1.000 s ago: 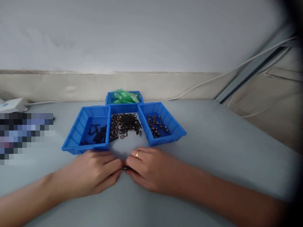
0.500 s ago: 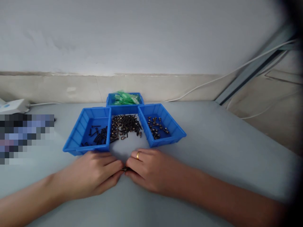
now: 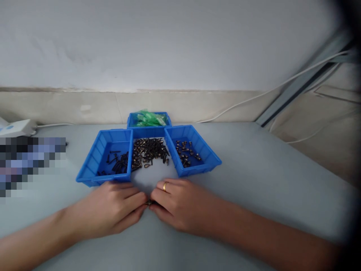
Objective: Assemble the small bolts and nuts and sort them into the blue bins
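Observation:
Between my fingertips, just in front of the bins, is a small dark metal screw (image 3: 149, 202), mostly covered by the fingers. My left hand (image 3: 118, 207) pinches its left end. On the other end my right hand (image 3: 176, 203), with a ring on one finger, is closed in a pinch too. Beyond the hands lies a loose pile of dark screws (image 3: 150, 148) on the table. To its left a blue bin (image 3: 104, 178) holds long black screws. The right blue bin (image 3: 208, 160) holds short screws with shiny heads.
A smaller blue bin (image 3: 149, 131) with green plastic packets (image 3: 150, 118) stands behind the pile, near the wall. At the far left are a white power strip (image 3: 18, 128) and a pixelated item (image 3: 31, 160). A white cable (image 3: 239, 101) runs along the wall by a metal leg (image 3: 293, 88).
Almost nothing differs. The whole view has shifted very slightly, and both hands keep the same pinch on the screw.

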`<state>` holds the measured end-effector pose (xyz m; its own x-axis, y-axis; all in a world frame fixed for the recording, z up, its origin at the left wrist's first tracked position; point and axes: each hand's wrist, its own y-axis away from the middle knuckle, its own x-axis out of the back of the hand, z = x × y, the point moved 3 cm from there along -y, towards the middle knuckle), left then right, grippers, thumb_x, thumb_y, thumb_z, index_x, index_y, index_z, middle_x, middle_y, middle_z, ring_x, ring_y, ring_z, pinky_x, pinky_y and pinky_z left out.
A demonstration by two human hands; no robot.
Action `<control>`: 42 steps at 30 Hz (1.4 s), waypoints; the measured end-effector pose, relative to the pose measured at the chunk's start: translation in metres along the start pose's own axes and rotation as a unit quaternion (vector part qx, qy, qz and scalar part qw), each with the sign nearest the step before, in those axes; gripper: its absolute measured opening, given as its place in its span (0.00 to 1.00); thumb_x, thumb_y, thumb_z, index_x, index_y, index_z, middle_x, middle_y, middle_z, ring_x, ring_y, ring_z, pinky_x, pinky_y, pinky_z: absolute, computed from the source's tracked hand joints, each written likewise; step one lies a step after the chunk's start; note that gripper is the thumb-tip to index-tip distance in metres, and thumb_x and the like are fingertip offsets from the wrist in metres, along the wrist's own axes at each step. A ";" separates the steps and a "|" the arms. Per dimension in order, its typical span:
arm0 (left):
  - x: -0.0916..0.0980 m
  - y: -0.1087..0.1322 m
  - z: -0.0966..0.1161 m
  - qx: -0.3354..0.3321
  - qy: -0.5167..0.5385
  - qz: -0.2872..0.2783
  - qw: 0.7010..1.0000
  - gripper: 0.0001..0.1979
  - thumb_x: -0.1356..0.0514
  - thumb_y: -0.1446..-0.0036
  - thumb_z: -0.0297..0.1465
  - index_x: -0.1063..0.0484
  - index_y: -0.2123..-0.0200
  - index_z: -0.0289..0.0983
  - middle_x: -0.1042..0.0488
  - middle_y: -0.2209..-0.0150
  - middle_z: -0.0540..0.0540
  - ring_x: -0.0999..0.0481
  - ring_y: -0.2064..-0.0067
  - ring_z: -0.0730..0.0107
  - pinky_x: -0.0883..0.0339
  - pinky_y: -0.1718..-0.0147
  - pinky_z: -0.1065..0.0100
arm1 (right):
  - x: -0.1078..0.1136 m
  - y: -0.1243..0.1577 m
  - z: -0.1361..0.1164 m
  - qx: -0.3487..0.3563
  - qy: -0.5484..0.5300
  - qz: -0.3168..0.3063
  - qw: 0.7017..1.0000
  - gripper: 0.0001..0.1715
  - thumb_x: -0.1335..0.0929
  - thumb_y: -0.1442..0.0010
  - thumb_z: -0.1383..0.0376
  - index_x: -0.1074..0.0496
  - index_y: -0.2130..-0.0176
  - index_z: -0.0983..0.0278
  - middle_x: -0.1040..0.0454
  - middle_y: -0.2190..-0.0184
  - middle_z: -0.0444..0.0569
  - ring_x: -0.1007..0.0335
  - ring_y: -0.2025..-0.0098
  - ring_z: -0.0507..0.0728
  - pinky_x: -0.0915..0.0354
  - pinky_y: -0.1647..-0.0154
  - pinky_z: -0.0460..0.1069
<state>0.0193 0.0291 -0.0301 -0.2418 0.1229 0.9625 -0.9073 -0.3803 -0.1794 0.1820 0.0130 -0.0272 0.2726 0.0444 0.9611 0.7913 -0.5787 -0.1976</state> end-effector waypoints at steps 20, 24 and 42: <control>0.002 0.000 0.001 0.002 -0.003 0.016 1.000 0.15 0.56 0.34 0.28 0.33 0.68 0.35 0.32 0.74 0.48 0.32 0.75 0.68 0.41 0.77 0.68 | -0.002 0.000 0.001 -0.030 -0.030 -0.014 0.999 0.07 0.38 0.36 0.66 0.35 0.66 0.65 0.31 0.71 0.47 0.35 0.68 0.55 0.41 0.66 0.48; 0.001 0.000 0.002 -0.007 -0.011 0.026 1.000 0.14 0.55 0.33 0.27 0.34 0.69 0.35 0.33 0.75 0.49 0.33 0.76 0.69 0.42 0.78 0.67 | -0.002 0.000 0.001 -0.033 -0.031 -0.013 0.999 0.06 0.37 0.37 0.66 0.35 0.67 0.65 0.31 0.72 0.46 0.36 0.69 0.55 0.42 0.67 0.48; 0.009 0.001 0.006 -0.051 -0.034 0.103 0.993 0.11 0.52 0.35 0.24 0.31 0.66 0.32 0.33 0.76 0.49 0.33 0.76 0.69 0.42 0.81 0.67 | -0.006 0.000 0.001 0.003 0.029 0.035 0.999 0.11 0.39 0.34 0.66 0.35 0.69 0.65 0.31 0.74 0.46 0.35 0.72 0.54 0.42 0.70 0.48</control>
<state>0.0182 0.0240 -0.0207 -0.4062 -0.0112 0.9137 -0.8717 -0.2950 -0.3912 0.1808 0.0136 -0.0330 0.2952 -0.0436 0.9544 0.7747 -0.5737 -0.2658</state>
